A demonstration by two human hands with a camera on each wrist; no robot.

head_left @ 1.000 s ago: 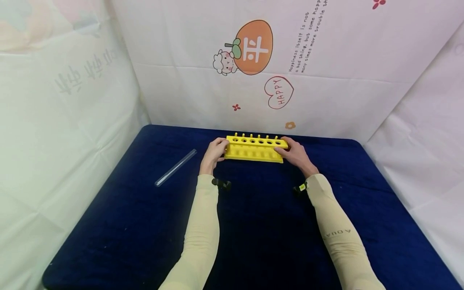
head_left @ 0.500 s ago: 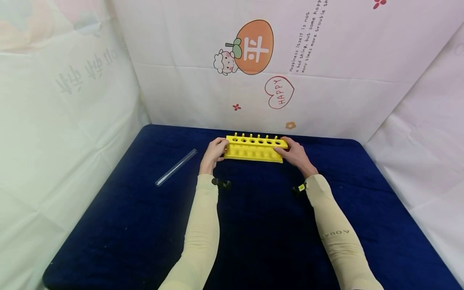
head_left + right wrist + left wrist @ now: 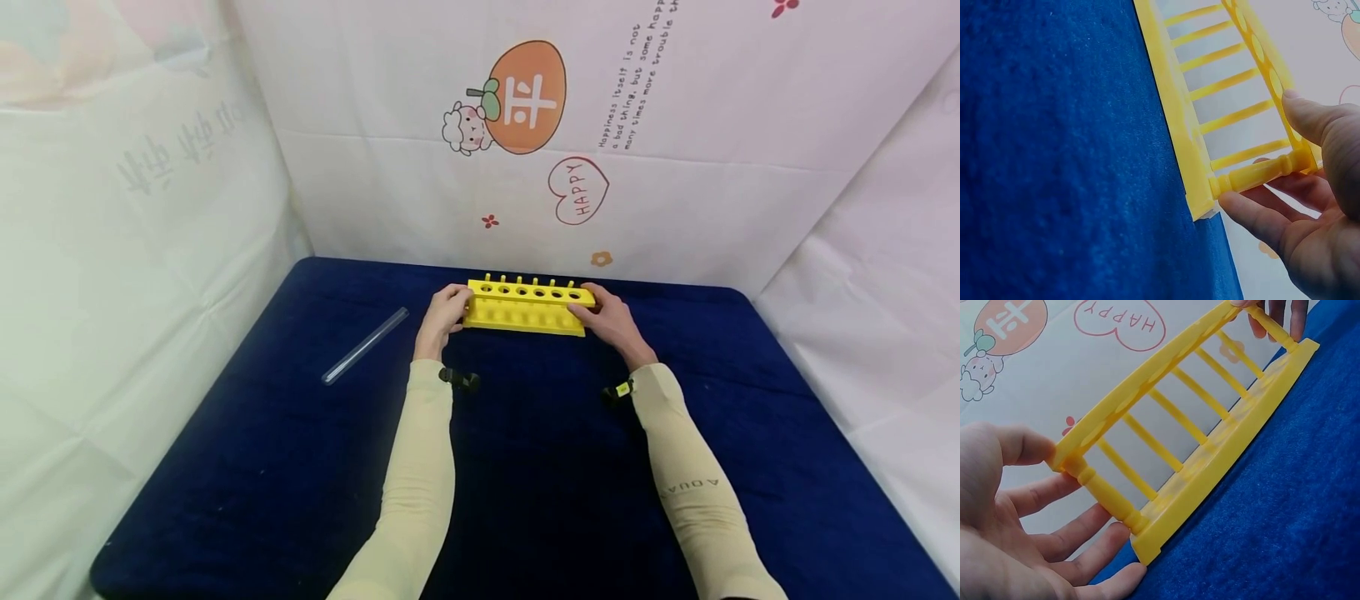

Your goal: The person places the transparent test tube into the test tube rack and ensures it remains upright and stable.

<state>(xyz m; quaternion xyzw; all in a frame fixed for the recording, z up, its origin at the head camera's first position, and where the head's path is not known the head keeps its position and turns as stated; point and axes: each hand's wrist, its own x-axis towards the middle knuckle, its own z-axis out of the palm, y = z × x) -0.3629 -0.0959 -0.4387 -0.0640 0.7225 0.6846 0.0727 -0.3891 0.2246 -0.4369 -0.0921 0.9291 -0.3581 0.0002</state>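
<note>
Near the far edge of the blue table [image 3: 540, 467], we've got a yellow rack [image 3: 525, 314] sitting upright, holes up top. Our left hand [image 3: 441, 318] grips one end, fingers half-curled by the post; our right hand [image 3: 617, 322] pinches the other, thumb on the top bar. Clear tube [image 3: 365, 346] lies off to the left.

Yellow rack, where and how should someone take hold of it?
Probably grip the yellow rack at both ends, one hand from each side, as the left hand and right hand do. It is long, so two holds should keep it steadier, and each end post is thicker than the slender rods.
</note>
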